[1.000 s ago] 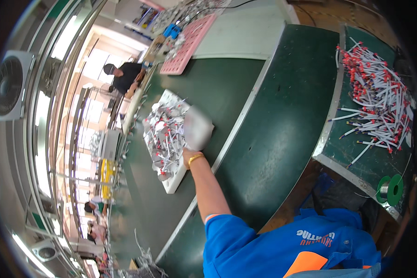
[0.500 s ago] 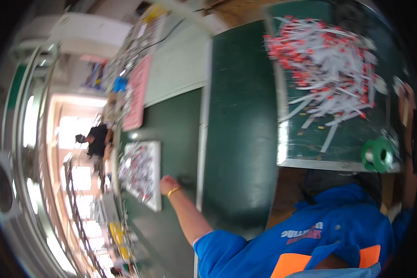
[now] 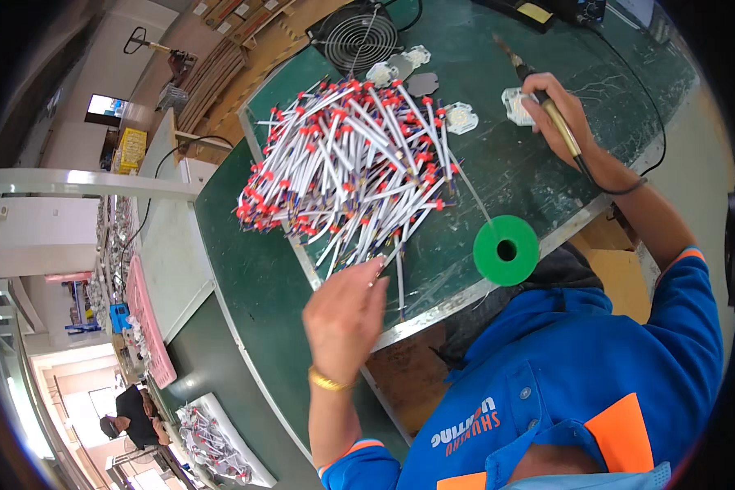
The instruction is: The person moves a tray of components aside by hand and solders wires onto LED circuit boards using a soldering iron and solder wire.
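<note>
My right hand (image 3: 559, 118) is closed around a soldering iron (image 3: 559, 126), whose tip points up and away over the green bench. Beneath that hand lies a white, scallop-edged board (image 3: 518, 106). My left hand (image 3: 343, 314) is at the near edge of a large heap of white cables with red ends (image 3: 343, 155). Its fingers are pinched together by the cable ends, and what is between them is too small to make out. A green spool of solder wire (image 3: 506, 250) lies near the bench's front edge, between my hands, with a thin strand running up from it.
A round-grilled fan (image 3: 358, 39) stands behind the heap, with several white boards (image 3: 461, 118) beside it. The iron's black cord (image 3: 661, 122) loops at the right. To the left are a pink tray (image 3: 147, 322), a white tray of cables (image 3: 220, 445) and another person (image 3: 135, 416).
My view has swung right toward the bench. My left hand has gone from beside the white tray to the cable heap. My right hand, with the iron, now shows fully.
</note>
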`<state>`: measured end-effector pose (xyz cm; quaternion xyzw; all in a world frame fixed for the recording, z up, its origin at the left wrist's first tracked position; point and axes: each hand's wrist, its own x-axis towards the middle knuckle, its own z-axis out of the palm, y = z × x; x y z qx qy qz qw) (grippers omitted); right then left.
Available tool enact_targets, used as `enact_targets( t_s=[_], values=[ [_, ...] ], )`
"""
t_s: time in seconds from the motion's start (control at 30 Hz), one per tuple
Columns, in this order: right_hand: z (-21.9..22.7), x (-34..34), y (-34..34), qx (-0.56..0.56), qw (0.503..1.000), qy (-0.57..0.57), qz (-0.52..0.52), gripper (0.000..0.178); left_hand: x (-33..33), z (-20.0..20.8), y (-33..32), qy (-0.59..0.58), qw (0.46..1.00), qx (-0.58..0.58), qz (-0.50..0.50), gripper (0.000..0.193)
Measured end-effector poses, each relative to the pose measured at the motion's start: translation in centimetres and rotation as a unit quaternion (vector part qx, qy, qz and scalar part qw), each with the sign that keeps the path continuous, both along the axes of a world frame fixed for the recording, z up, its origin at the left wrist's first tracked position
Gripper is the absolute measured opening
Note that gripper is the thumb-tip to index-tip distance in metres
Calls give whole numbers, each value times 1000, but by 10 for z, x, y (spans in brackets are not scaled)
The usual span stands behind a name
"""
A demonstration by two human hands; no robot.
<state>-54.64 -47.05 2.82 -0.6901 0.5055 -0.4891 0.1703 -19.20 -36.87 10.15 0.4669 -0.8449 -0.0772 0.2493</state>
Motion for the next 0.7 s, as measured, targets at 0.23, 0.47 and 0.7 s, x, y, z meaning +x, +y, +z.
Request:
enact_targets(
  t_s=[0.23,0.47,0.7],
  values=[
    [5,-17,22,23,991,71,109,21,-110,-34,-71,18,999,-11,25,12],
    [7,-26,18,-2,966,230,117,26,-149,-48,-118,-140,985,-51,91,26],
    [6,-24,11,-66,952,276,114,28,-139,-41,-109,-114,991,37,52,10]
  ],
)
